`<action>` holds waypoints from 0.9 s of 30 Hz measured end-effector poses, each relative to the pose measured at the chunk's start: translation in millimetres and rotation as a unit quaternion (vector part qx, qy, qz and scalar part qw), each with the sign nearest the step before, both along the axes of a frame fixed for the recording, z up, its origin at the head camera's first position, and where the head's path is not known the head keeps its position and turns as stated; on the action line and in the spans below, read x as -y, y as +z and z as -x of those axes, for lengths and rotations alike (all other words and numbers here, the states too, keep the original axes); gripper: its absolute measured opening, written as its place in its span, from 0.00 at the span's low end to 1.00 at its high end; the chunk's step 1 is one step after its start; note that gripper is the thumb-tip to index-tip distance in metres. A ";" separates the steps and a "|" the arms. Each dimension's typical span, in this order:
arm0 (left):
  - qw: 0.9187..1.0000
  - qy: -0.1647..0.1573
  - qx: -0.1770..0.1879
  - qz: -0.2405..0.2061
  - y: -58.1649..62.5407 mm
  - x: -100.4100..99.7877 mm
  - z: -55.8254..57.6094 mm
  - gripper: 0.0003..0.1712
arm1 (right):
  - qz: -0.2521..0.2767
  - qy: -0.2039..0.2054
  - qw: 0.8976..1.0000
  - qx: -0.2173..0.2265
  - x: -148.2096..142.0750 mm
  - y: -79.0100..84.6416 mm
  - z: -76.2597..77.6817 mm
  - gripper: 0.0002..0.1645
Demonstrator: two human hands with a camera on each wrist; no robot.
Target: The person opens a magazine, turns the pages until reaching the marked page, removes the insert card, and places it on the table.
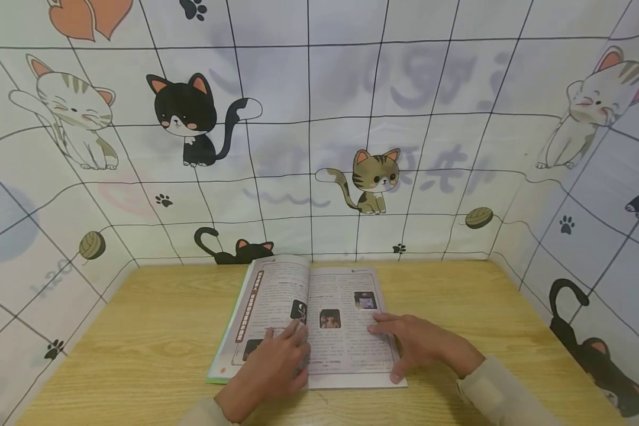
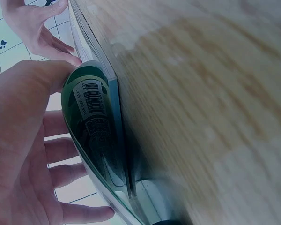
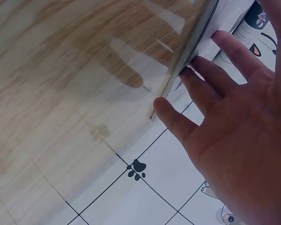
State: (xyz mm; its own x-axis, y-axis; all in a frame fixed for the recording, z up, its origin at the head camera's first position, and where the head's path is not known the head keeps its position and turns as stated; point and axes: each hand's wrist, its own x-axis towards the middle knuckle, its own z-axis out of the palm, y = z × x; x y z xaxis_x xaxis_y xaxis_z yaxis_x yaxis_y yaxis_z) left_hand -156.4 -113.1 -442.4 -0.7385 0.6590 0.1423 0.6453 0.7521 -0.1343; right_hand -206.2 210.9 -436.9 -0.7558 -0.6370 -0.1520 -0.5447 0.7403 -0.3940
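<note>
Book (image 1: 322,346) lies open on the tabletop (image 1: 138,331) beneath your hands, its pages facing up; your left hand (image 1: 274,364) rests on the left page (image 1: 277,284) close to the fold, its fingers spread and loosely extended, gripping nothing; your right hand (image 1: 420,343) lies across the outer edge of the right page (image 1: 351,349), fingers apart and fairly straight, fingertips on the paper and thumb by the near corner. Just beyond your left fingertips sits a small dark photo (image 1: 298,309) against the fold; forward and left of that hand runs a red title strip (image 1: 249,306); between your hands, slightly ahead of them, is a second photo (image 1: 330,319), and a purplish photo (image 1: 365,300) lies just ahead of your right fingers. From the left wrist you see the green cover, bearing a barcode (image 2: 91,96), curving beside your left palm. Pale sleeves (image 1: 487,390) reach to your wrists; past the far end of the book, ahead of your hands, stands a white gridded sheet (image 1: 277,59) with printed cats (image 1: 374,180), running along both sides too.
</note>
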 end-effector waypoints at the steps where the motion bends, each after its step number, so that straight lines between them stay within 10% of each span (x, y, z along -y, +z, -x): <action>1: 1.000 -0.001 -0.001 0.000 -0.3 0.0 0.3 0.17 | 0.002 -0.001 1.000 0.001 -0.2 0.0 0.1 0.60; 27: 0.999 0.031 -0.014 -0.025 1.9 -3.0 -1.2 0.22 | 0.025 -0.004 1.000 0.001 0.2 0.8 1.9 0.49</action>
State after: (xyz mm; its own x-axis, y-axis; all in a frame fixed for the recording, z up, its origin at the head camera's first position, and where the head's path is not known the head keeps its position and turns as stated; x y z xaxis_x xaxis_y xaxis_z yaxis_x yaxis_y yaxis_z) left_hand -155.2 -110.1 -440.5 -0.7732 0.6032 0.1958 0.5932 0.7971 -0.1131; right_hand -208.1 210.6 -436.1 -0.7607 -0.6376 -0.1221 -0.5378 0.7243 -0.4315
